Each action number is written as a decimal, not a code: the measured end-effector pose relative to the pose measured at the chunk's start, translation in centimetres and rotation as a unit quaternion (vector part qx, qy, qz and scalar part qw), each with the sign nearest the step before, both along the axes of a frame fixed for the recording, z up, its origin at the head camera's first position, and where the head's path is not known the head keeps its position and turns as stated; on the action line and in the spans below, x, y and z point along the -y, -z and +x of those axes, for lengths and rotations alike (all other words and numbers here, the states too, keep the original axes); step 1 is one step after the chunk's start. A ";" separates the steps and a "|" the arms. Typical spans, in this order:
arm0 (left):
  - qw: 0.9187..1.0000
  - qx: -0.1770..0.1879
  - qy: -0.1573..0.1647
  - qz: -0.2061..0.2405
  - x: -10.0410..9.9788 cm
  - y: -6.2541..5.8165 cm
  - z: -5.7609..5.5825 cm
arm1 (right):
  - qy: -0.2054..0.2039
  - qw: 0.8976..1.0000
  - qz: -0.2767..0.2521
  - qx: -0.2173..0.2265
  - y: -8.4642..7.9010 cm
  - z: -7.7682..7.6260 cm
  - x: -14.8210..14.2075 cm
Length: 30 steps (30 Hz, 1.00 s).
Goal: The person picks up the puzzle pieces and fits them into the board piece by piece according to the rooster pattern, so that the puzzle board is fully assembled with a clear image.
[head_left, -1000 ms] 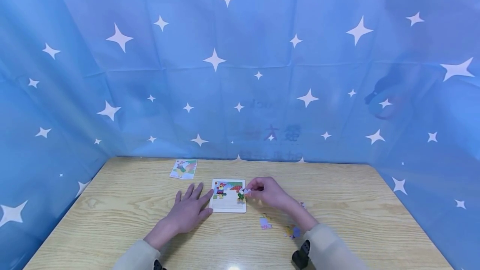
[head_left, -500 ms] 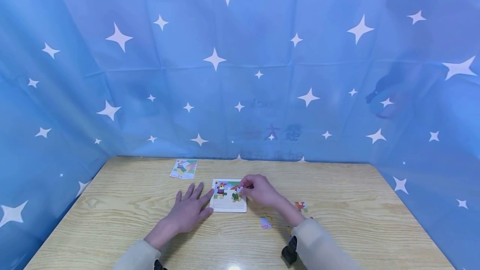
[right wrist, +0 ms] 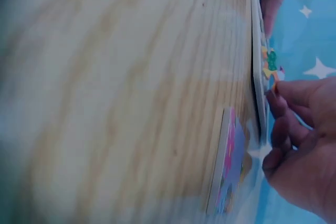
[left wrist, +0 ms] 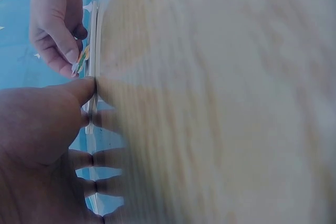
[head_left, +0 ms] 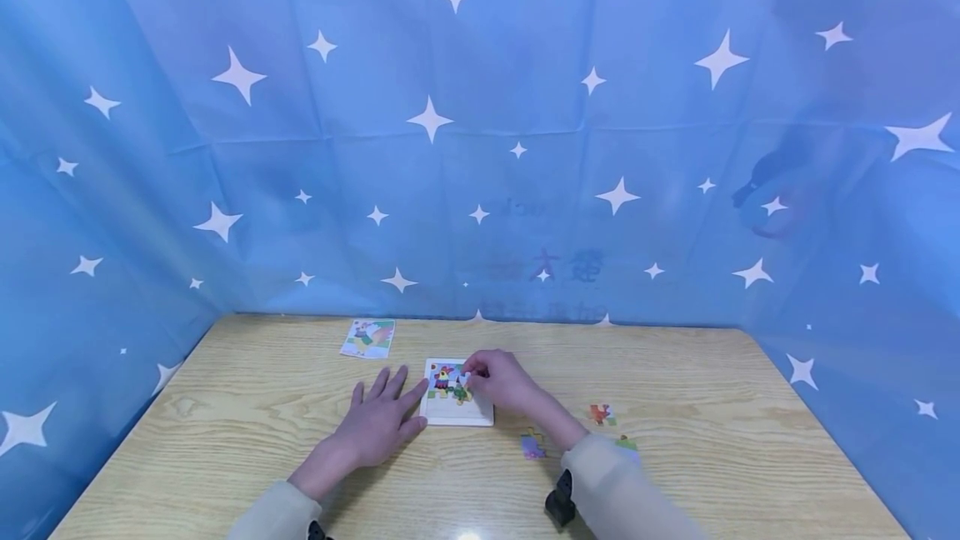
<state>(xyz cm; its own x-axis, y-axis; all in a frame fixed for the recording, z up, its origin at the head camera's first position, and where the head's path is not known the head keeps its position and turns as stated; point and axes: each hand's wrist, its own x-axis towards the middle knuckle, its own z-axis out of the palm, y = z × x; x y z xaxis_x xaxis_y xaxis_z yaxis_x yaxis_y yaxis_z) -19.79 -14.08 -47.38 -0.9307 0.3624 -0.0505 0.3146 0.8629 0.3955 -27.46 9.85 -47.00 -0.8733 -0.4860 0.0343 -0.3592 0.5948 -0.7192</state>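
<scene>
My right hand (head_left: 504,382) pinches a jigsaw piece (head_left: 461,392) with green and yellow on it between thumb and fingertips. It holds the piece tilted, close over the middle of a white puzzle tray (head_left: 459,421). In the right wrist view the piece (right wrist: 271,64) stands up at the tray's surface. Along the tray's upper part lie fitted pieces, among them a rooster's head (head_left: 442,377); my right fingers cover some of the rest. My left hand (head_left: 375,427) rests on the table with fingers spread, thumb and index finger touching the tray's left edge.
Loose pieces lie to the right: a purple one (head_left: 533,444), a red one (head_left: 602,414) and a green one (head_left: 627,443) partly behind the right sleeve. A picture card (head_left: 368,338) lies at the back left. A blue starred curtain (head_left: 525,148) hangs behind the table.
My right hand has moved left with the piece, from the tray's right edge to over its middle. The red and green loose pieces have come out from behind the right arm. The left hand stays put.
</scene>
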 end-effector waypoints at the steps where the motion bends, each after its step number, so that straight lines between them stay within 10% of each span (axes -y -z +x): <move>1: 1.000 0.000 0.000 0.001 0.0 0.0 0.0 | 0.001 1.000 0.003 -0.001 0.0 0.0 0.1; 30: 1.000 -0.003 -0.001 0.003 -0.1 -0.4 0.1 | 0.013 0.998 0.040 -0.035 -0.2 -0.1 1.8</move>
